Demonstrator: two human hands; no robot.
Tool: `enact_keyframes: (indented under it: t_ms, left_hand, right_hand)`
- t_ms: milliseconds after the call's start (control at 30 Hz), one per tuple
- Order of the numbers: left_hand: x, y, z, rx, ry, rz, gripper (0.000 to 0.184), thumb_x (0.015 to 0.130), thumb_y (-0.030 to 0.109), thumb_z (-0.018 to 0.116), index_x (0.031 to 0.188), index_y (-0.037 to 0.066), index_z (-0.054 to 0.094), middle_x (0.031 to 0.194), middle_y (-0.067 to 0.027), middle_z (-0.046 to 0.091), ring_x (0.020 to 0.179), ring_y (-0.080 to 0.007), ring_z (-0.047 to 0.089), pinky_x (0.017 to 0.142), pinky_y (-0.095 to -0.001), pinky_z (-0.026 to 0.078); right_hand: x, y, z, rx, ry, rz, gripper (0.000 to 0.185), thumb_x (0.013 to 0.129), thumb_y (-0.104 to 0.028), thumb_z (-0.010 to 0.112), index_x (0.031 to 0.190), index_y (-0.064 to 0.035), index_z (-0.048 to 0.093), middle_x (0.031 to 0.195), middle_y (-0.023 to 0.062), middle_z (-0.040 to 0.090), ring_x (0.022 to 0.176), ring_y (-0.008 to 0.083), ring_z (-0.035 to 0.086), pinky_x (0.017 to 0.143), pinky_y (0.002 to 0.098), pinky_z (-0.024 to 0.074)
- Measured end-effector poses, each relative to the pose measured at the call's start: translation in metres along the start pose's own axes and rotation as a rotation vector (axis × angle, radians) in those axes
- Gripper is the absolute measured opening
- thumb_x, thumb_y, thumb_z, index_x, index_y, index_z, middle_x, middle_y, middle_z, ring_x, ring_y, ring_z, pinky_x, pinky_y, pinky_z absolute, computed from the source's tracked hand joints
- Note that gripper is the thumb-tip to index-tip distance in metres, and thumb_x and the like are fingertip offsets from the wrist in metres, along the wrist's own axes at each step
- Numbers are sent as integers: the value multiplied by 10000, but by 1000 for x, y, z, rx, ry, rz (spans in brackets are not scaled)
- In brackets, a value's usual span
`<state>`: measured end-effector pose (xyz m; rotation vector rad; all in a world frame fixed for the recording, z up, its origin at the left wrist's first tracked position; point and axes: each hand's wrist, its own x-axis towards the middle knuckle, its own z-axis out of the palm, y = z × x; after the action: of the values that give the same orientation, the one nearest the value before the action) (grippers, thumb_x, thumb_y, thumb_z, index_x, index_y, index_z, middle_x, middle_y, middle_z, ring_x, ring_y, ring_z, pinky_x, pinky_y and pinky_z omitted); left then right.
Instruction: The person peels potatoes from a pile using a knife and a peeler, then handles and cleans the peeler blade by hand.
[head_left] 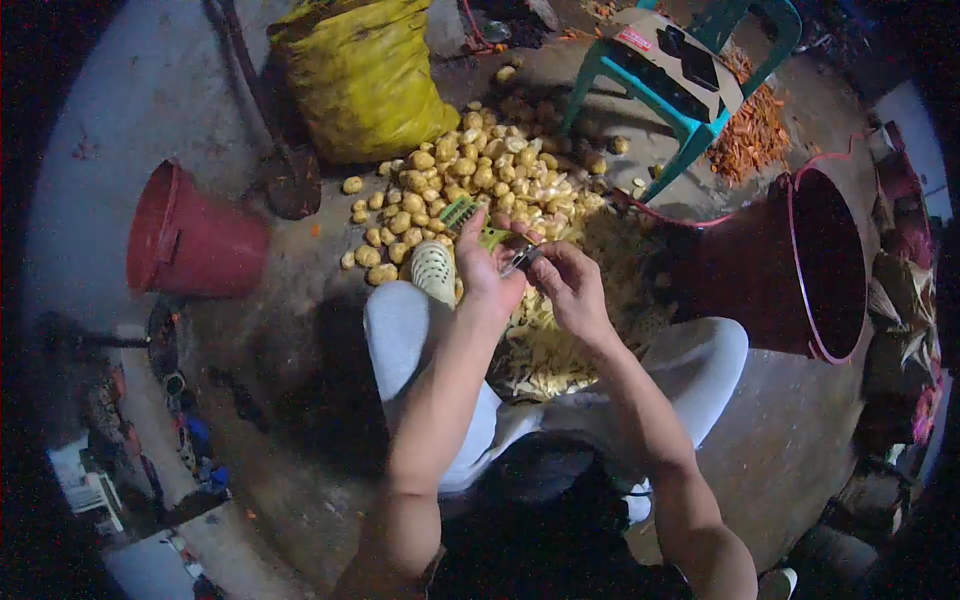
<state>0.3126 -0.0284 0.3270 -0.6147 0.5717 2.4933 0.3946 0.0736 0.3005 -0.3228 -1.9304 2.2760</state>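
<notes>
My left hand (488, 268) is closed around a green tool (460, 213), whose slotted end sticks out past the thumb. Close against it on the right, my right hand (568, 285) pinches a small dark metal piece (520, 260) near the tool; whether the two are joined I cannot tell. Behind both hands spreads a heap of potatoes (465, 165), some brown and some pale as if peeled. Pale peelings (545, 350) lie on the floor below the hands, between my legs.
A yellow sack (365, 85) stands behind the heap, with a shovel (292, 180) beside it. Red buckets lie tilted at left (200, 235) and right (770, 265). A green chair (683, 155) holds cardboard; orange pieces (752, 135) are piled behind it.
</notes>
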Motion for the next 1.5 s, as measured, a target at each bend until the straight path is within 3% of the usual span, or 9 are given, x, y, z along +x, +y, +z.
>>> enact_keyframes:
  t_ms: [100, 333, 433, 600, 700, 1100, 1433, 1500]
  left_hand:
    - [1, -3, -4, -32, 13, 20, 316, 946, 339, 467, 776, 76, 510, 724, -82, 559, 708, -235, 549, 733, -386, 484]
    - [3, -10, -3, -76, 99, 43, 344, 929, 366, 489, 755, 70, 515, 723, -100, 561, 723, -271, 535, 750, -397, 472]
    - [5, -12, -3, -68, 107, 56, 348, 929, 356, 484, 738, 66, 508, 713, -105, 559, 711, -277, 537, 740, -401, 473]
    - [2, -11, 1, -31, 131, 63, 315, 955, 324, 427, 785, 71, 506, 729, -92, 561, 730, -258, 540, 750, -389, 475]
    - [3, -11, 1, -31, 142, 82, 311, 957, 319, 416, 782, 76, 502, 724, -89, 554, 737, -261, 534, 752, -392, 469]
    - [6, -13, -4, -54, 124, 39, 320, 933, 400, 429, 809, 109, 478, 742, -77, 550, 742, -263, 543, 662, -412, 432]
    - [7, -16, -2, -48, 166, 48, 315, 929, 404, 441, 808, 115, 481, 754, -74, 567, 743, -256, 549, 631, -390, 431]
    - [5, -16, 4, -96, 208, 35, 321, 933, 407, 436, 806, 116, 483, 746, -70, 568, 736, -254, 552, 599, -380, 425]
  right_hand:
    - [5, 8, -5, -179, 7, -92, 179, 932, -135, 586, 993, 30, 616, 801, 72, 619, 757, 120, 562, 699, 289, 467]
    - [4, -3, -4, -375, 46, -71, 189, 927, -150, 587, 935, 36, 625, 799, 123, 631, 734, 159, 574, 691, 322, 469]
    - [5, -3, -2, -286, 99, -45, 198, 919, -159, 596, 916, 36, 628, 799, 146, 631, 719, 196, 584, 693, 339, 468]
    - [9, -11, -5, -543, 106, -139, 152, 878, -131, 621, 885, 20, 634, 794, 175, 613, 757, 320, 597, 703, 384, 467]
    - [9, -14, -6, -552, 72, -199, 120, 863, -105, 623, 863, 15, 633, 801, 181, 612, 792, 347, 592, 719, 402, 465]
    - [13, -6, -4, -659, 151, -408, 78, 805, -66, 651, 784, -6, 606, 737, 158, 576, 724, 356, 535, 656, 432, 430]
    - [15, -5, -5, -712, 114, -419, 79, 793, -66, 651, 771, -6, 604, 744, 157, 582, 746, 353, 525, 680, 431, 425]
    - [17, -6, -5, -687, 204, -418, 94, 793, -68, 651, 749, -12, 591, 728, 158, 564, 728, 362, 510, 676, 437, 415]
